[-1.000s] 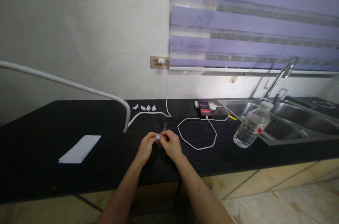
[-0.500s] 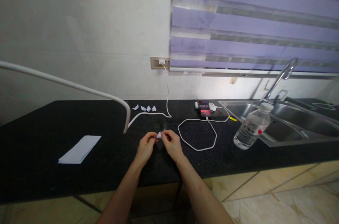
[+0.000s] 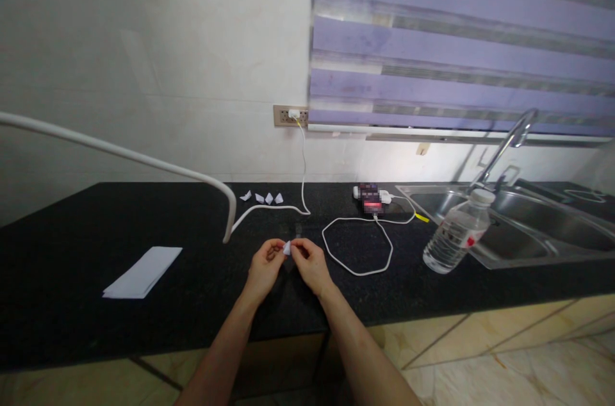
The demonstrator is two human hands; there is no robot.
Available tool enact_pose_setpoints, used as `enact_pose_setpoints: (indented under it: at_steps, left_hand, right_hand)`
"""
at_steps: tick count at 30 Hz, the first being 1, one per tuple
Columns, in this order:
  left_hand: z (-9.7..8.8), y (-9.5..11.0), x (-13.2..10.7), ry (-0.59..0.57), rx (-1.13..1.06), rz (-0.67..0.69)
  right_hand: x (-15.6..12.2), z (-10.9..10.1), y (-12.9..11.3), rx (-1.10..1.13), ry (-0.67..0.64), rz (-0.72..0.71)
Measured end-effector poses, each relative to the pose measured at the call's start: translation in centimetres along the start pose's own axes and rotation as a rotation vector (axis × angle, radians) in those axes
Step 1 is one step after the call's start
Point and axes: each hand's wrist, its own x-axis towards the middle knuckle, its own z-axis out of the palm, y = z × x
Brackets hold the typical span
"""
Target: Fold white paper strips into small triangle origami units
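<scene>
A small folded piece of white paper (image 3: 287, 248) is pinched between my two hands, over the middle of the black countertop (image 3: 202, 303). My left hand (image 3: 265, 266) grips its left side with thumb and forefinger. On the other side, my right hand (image 3: 311, 264) holds it the same way; the fingers hide part of the paper. Several small folded white paper pieces (image 3: 269, 198) lie in a row near the wall. Off to the left rests a stack of white paper strips (image 3: 144, 273).
A white cable (image 3: 358, 273) loops to the right, joined to a phone-like device (image 3: 371, 198) near the wall. A water bottle (image 3: 454, 236) stands before the steel sink (image 3: 519, 259) and faucet (image 3: 512, 137). A thick white tube (image 3: 158, 166) crosses the left side above the counter.
The small paper between my fingers has turned slightly and now looks narrower. Both hands stay in nearly the same place.
</scene>
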Motion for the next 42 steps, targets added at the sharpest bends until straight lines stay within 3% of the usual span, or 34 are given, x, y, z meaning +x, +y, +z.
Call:
enact_pose_setpoints:
  at_steps: [7, 25, 32, 42]
  left_hand:
    - [-0.4, -1.1, 0.5, 0.134, 0.035, 0.058]
    - [-0.3, -0.2, 0.1, 0.111, 0.076, 0.021]
    - [-0.1, 0.1, 0.0, 0.09, -0.114, -0.063]
    - [-0.3, -0.1, 0.2, 0.042, -0.161, -0.131]
  right_hand:
    - [-0.1, 0.1, -0.5, 0.011, -0.006, 0.013]
    - [0.1, -0.1, -0.2, -0.086, 0.019, -0.045]
    - [0.0, -0.1, -0.2, -0.089, 0.001, -0.033]
    - [-0.1, 0.0, 0.0, -0.101, 0.01, -0.032]
